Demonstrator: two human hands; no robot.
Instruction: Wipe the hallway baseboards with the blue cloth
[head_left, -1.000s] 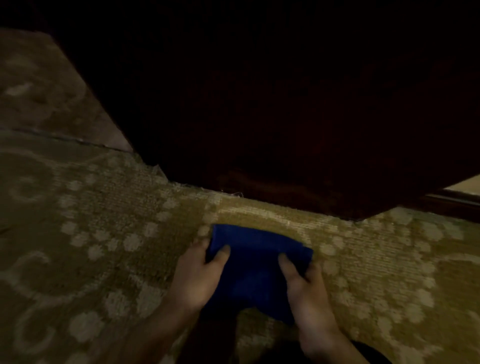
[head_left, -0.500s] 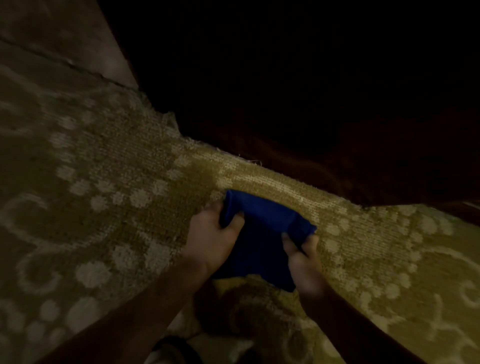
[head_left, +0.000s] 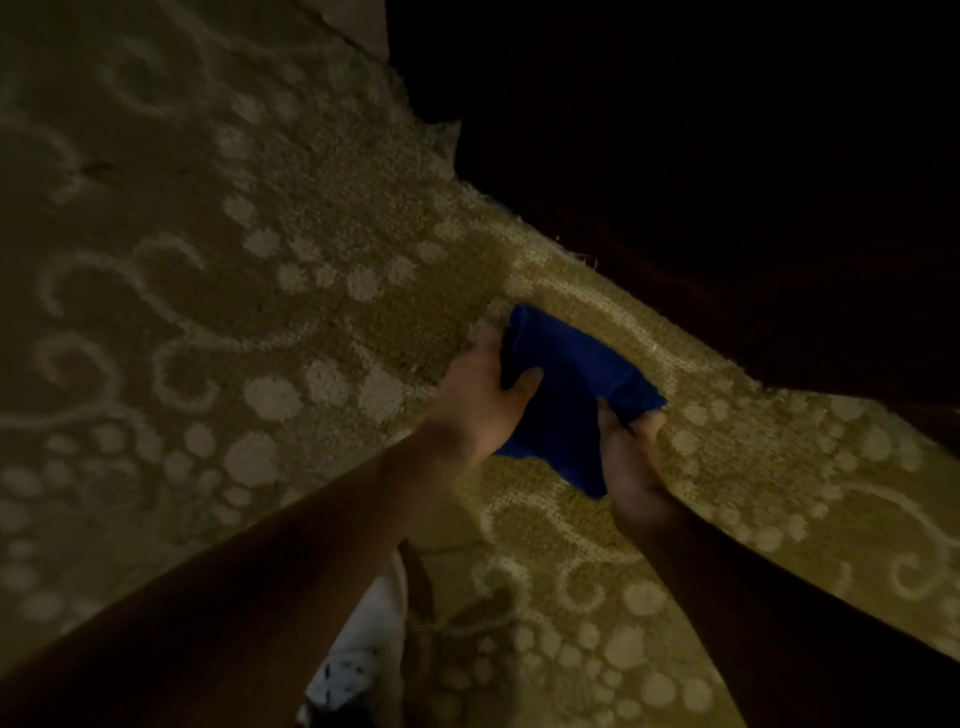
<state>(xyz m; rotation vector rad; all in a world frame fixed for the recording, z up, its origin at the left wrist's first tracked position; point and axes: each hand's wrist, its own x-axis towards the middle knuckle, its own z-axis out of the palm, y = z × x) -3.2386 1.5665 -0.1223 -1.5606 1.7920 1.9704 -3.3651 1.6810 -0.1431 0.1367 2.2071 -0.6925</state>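
While a white shoe (head_left: 358, 644) shows at the bottom edge, we hold the blue cloth (head_left: 566, 384) over the patterned carpet (head_left: 260, 312) — left hand (head_left: 480, 400) grips its left edge, thumb on top; right hand (head_left: 631, 457) pinches its right corner. Beyond it — dark woodwork (head_left: 727, 208), detail unreadable.

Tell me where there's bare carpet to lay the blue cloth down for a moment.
The widest free patch is the carpet left of the left hand. More lies right of the right hand, below the dark wooden base. It is crowded where both hands grip the blue cloth, and nearer you by the white shoe.
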